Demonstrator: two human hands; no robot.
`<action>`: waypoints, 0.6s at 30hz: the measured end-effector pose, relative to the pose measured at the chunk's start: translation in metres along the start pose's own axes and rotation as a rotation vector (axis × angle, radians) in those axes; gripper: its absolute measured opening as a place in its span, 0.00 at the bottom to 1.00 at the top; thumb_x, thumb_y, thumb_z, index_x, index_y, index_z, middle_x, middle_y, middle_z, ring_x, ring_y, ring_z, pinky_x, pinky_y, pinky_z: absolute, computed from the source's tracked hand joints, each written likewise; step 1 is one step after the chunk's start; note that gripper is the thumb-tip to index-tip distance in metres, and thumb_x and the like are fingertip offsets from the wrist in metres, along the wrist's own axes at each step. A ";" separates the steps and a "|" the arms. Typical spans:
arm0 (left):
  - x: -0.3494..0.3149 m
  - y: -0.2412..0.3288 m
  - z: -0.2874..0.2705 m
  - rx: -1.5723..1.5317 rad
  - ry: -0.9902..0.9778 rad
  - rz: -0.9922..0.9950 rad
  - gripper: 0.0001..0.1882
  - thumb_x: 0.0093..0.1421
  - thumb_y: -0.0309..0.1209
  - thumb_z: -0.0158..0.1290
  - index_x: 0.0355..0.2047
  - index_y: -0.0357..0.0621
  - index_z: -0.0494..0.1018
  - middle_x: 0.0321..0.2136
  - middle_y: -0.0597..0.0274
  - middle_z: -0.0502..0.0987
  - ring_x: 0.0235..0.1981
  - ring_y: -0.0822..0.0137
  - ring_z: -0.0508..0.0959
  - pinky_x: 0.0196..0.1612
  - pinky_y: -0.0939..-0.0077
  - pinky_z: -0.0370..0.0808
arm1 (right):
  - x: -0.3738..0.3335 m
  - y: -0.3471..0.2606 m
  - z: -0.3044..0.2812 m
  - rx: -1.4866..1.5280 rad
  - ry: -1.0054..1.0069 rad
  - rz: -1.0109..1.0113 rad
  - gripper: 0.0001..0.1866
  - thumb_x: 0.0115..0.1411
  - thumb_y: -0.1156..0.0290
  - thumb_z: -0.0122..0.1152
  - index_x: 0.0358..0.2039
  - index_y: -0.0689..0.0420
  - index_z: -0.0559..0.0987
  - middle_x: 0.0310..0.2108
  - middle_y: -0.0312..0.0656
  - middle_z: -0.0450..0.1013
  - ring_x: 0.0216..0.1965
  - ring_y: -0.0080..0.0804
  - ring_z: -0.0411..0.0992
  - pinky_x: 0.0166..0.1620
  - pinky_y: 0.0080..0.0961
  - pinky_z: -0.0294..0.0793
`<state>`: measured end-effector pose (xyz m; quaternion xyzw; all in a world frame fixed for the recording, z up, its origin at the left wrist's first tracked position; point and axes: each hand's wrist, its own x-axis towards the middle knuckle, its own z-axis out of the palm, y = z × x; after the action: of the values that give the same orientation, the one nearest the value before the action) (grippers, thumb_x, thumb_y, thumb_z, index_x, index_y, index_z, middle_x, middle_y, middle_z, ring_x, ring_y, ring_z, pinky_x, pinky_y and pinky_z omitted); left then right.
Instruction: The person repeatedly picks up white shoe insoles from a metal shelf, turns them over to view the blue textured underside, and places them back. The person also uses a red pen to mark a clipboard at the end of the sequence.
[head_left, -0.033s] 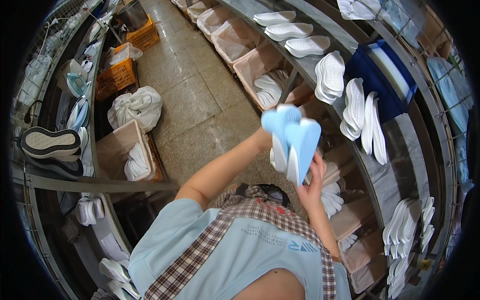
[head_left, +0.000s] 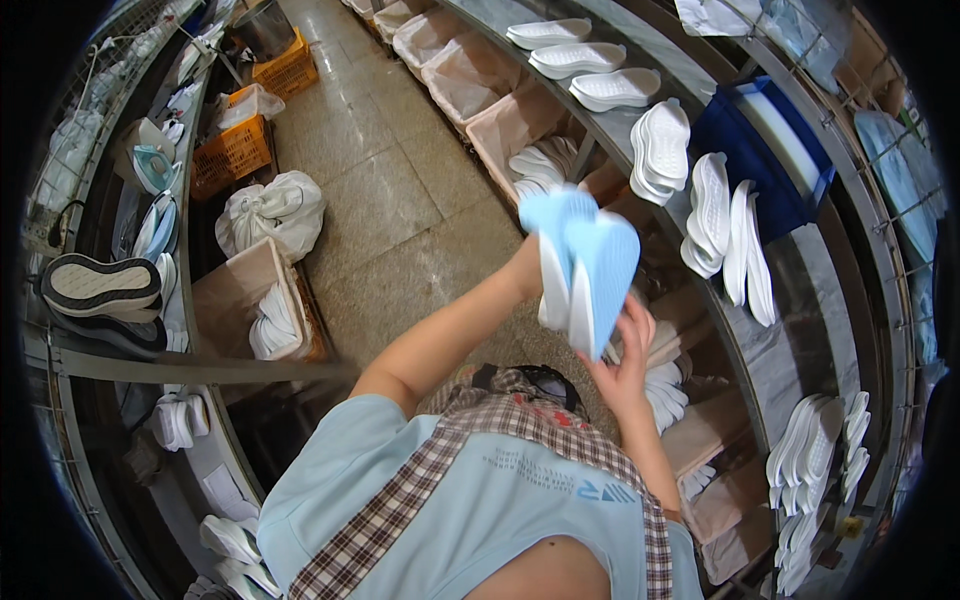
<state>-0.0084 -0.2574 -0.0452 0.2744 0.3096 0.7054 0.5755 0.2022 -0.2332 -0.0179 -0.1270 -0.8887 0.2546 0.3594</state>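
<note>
2 light blue shoe soles [head_left: 585,265] are held together in front of the person's chest, above the tiled floor [head_left: 400,200] and just left of the long grey shelf [head_left: 800,290], which serves as the landmark here. The soles are stood on edge, face to face, with the long axis running roughly vertical in the picture; the rounded ends are pointed up and away from the person, the lower ends toward the plaid apron [head_left: 450,470]. The ribbed tread of the nearer sole is turned to the right, toward the shelf. The left hand [head_left: 528,275] is mostly hidden behind the soles; it is seen at their left edge, apparently wrapped around them, though the fingers cannot be made out. The right hand [head_left: 622,355] is placed under the lower end of the soles, fingers curled and thumb raised against the tread, so a grip on the pair is recorded. On the shelf, white soles [head_left: 715,215] are stood on edge in small groups, and 3 more white soles [head_left: 575,55] are laid flat at its far end. Below the shelf edge, lined bins [head_left: 470,80] are lined up, 1 holding white soles. Across the floor from the shelf, a white sack [head_left: 270,215], an orange crate [head_left: 235,150] and a black-and-white sole [head_left: 100,285] are noted.
</note>
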 end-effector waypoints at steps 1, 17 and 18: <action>0.002 -0.004 -0.004 -0.110 0.026 0.011 0.20 0.57 0.37 0.50 0.48 0.41 0.65 0.44 0.57 0.71 0.43 0.65 0.73 0.44 0.70 0.73 | 0.007 -0.004 -0.005 -0.063 -0.051 -0.009 0.27 0.49 0.67 0.63 0.50 0.56 0.67 0.55 0.54 0.57 0.50 0.48 0.60 0.51 0.37 0.61; -0.009 -0.027 0.005 -0.796 -0.454 -0.242 0.17 0.61 0.37 0.45 0.46 0.39 0.68 0.38 0.57 0.75 0.36 0.65 0.77 0.37 0.70 0.78 | 0.074 -0.040 -0.023 0.432 -0.283 0.208 0.23 0.60 0.63 0.47 0.53 0.61 0.69 0.52 0.51 0.59 0.54 0.41 0.59 0.56 0.31 0.55; -0.009 -0.026 0.005 -0.784 -0.449 -0.235 0.17 0.61 0.37 0.45 0.46 0.39 0.68 0.38 0.57 0.75 0.36 0.65 0.77 0.37 0.70 0.78 | 0.075 -0.043 -0.024 0.390 -0.299 0.197 0.25 0.58 0.62 0.51 0.54 0.61 0.67 0.53 0.52 0.59 0.54 0.43 0.58 0.56 0.32 0.56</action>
<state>0.0134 -0.2621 -0.0620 0.1454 -0.0836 0.6224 0.7645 0.1637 -0.2294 0.0631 -0.1023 -0.8495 0.4707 0.2151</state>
